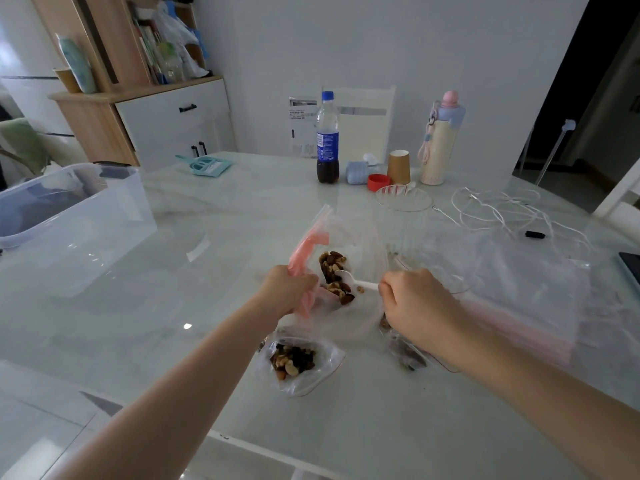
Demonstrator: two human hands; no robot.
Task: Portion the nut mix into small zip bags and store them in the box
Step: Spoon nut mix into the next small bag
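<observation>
While the left hand [287, 292] pinches the pink-striped mouth of a clear zip bag [332, 271] and holds it up and open, the right hand [412, 303] closes its grip on the handle of a small white plastic spoon [349, 280]. The spoon's long axis runs left to right, its bowl pointing left into the bag's opening and its handle leading back right into the fist. So the nut mix [334, 277] lies just left of the right hand, between the two hands, and the right hand is the one placed to work it.

The mix looks like a loose heap of brown almonds, pale cashews and darker pieces, bunched in the held bag; the spoon bowl rests against the heap. Whether nuts are going in or coming out cannot be told.

Near the person, on the tabletop [173, 306], lies a small filled bag [298, 363], its mouth apparently unsealed. Another bag with dark contents [403, 353] lies partly under the right forearm. A stack of empty zip bags [519, 306] sits to the right. The clear plastic box [69, 206] stands well apart at the far left edge, so I judge storing comes later.
</observation>
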